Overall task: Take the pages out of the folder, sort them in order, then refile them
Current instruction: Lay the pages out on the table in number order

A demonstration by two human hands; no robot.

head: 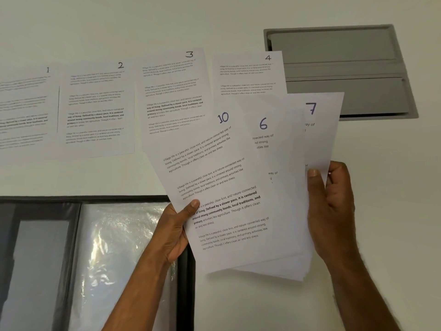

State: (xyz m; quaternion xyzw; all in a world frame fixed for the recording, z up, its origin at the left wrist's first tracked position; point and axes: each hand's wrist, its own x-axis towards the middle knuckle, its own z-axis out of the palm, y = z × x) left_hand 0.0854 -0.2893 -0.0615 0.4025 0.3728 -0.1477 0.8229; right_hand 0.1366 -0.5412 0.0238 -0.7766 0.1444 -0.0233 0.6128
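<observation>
L grip (177,231) pinching, R grip (330,206) pinching

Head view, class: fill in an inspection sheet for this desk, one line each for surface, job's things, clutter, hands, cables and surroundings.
Surface: white desk.
Job's things: pages 1, 2, 3 and 4 laid in a row; pages 10, 6 and 7 fanned in hand; open folder with an empty sleeve.
Clutter: nothing seen.
Hands: left hand holds page 10; right hand pinches page 7.
Cables: nothing seen.
Surroundings: grey hatch set in the desk.
</observation>
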